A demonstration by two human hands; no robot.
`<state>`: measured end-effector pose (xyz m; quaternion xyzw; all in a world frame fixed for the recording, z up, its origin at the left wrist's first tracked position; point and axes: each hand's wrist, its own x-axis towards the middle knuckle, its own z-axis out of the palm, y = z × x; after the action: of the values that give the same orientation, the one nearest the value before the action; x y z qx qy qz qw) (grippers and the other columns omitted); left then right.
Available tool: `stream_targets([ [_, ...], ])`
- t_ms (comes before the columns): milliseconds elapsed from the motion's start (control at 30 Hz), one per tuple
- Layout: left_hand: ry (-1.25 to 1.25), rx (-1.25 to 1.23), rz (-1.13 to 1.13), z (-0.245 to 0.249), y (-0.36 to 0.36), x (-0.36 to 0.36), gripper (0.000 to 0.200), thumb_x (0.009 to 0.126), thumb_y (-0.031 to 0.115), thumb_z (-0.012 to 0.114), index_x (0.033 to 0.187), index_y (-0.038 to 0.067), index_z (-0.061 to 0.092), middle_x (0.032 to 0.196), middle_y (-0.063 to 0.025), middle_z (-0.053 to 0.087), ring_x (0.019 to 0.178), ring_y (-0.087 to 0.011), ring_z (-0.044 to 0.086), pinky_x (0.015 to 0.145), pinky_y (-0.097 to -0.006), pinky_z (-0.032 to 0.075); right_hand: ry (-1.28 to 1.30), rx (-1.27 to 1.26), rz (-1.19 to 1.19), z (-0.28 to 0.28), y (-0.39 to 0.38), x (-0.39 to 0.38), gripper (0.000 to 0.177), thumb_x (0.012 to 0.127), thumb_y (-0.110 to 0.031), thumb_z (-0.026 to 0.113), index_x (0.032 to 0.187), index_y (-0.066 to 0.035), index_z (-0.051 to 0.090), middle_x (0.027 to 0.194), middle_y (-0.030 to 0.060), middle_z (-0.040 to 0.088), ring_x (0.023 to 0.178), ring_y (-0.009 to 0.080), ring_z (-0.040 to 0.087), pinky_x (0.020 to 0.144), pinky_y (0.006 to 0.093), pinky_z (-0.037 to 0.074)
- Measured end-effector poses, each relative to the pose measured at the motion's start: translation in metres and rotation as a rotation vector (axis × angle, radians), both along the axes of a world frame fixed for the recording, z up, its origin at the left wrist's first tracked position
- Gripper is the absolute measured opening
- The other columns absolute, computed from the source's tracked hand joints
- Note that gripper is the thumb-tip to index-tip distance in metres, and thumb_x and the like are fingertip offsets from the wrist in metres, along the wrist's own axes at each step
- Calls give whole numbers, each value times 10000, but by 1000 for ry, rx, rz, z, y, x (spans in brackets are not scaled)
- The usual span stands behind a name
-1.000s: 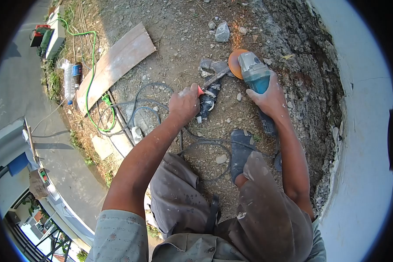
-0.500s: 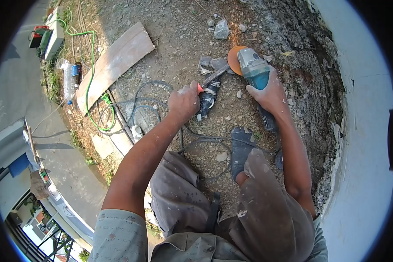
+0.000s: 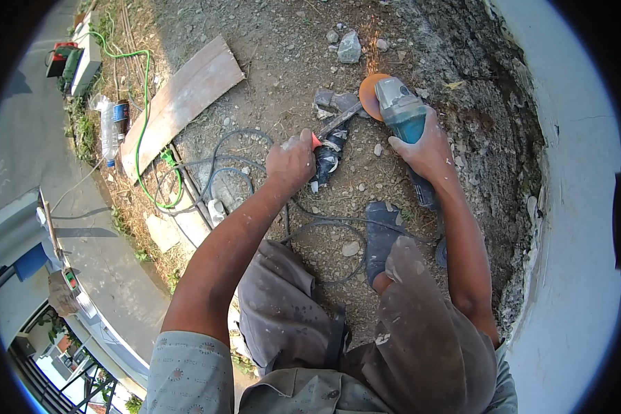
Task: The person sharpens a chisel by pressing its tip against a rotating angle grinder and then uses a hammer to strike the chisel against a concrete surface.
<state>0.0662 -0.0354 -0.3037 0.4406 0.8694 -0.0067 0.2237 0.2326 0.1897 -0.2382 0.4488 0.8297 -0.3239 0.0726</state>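
Observation:
My right hand (image 3: pixel 428 148) is wrapped round the body of a teal and grey angle grinder (image 3: pixel 403 110). Its orange disc (image 3: pixel 370 96) meets the far end of a narrow metal chisel (image 3: pixel 341 120), and sparks (image 3: pixel 372 52) fly away toward the top of the view. In my left hand (image 3: pixel 292 162) is the chisel's red handle (image 3: pixel 316 141), mostly covered by my fingers. Just under the chisel lie a grey stone block (image 3: pixel 337 102) and a dark wrapped bundle (image 3: pixel 329 160) on the ground.
A wooden board (image 3: pixel 186 103) lies at the upper left beside plastic bottles (image 3: pixel 108 127) and a green cord (image 3: pixel 145 103). Dark cable loops (image 3: pixel 217 148) run over the soil near my foot (image 3: pixel 381 238). Along the right stands a white wall (image 3: pixel 579 207).
Both hands keep nearly the same places and grips. The sparks at the disc look brighter and denser.

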Motion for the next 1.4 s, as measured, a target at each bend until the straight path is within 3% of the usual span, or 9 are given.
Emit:
stream_targets([
  [567,-7,-20,10,1,1,1,256,910,204,604,1091,67,485,936,-159,722,883,-337,718,789,-463,542,-9,29,23,7,1,-9,913,759,-378,797,1454,-26,321,1186,318,660,1100,480,655,947,515,518],
  [1067,39,24,-17,-3,-1,1,253,899,207,607,1070,62,491,868,-165,723,813,-344,723,741,-460,553,44,45,1,-7,17,-11,906,736,-398,807,1415,23,381,1174,320,665,1088,464,665,946,500,522],
  [1267,34,31,-5,-2,0,1,250,896,198,607,1071,62,491,882,-168,721,830,-344,722,750,-469,554,26,7,23,-2,13,-10,947,729,-406,824,1463,-20,367,1241,292,644,1136,439,646,976,477,495],
  [1400,-27,-78,38,11,6,2,165,941,165,540,1081,78,532,981,-149,730,940,-327,722,817,-450,540,-23,-19,15,5,9,-9,921,731,-396,824,1444,-23,375,1247,297,638,1140,449,638,971,484,495],
])
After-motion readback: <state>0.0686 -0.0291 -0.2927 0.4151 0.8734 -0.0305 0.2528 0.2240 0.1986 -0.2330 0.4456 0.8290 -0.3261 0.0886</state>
